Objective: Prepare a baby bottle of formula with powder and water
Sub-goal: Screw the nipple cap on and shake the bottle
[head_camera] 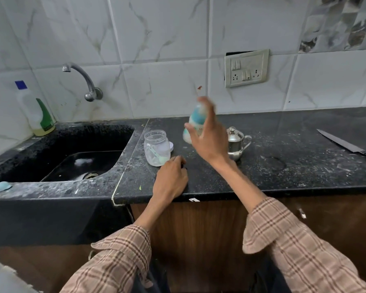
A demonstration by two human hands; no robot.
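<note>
The baby bottle (195, 123) is in my right hand (207, 140), lifted clear of the counter and blurred; it shows a teal band near the top and a pale, milky lower part, tilted with its top leaning to the right. My fingers wrap round it from the right side, thumb pointing left across its front. Just left of it, standing on the black speckled countertop (283, 166), is a clear plastic jar (156, 148) with no lid, a pale scoop lying inside, and a white lid (171, 146) showing behind its right edge. A small steel pot (237, 143) with a knobbed lid and handle stands just right of my raised hand. My left hand (171, 178) rests near the counter's front edge, fingers curled under; whether anything is inside them I cannot tell. The counter is dusted with white powder. Far right lies a knife (347, 145). To the left is a dark sink (76, 144) under a wall tap (82, 81), with a dish-soap bottle (36, 111) in the corner and a light blue scoop (1, 186) on the near rim. White marble-look tiles and a switch plate (246, 68) fill the far wall.
</note>
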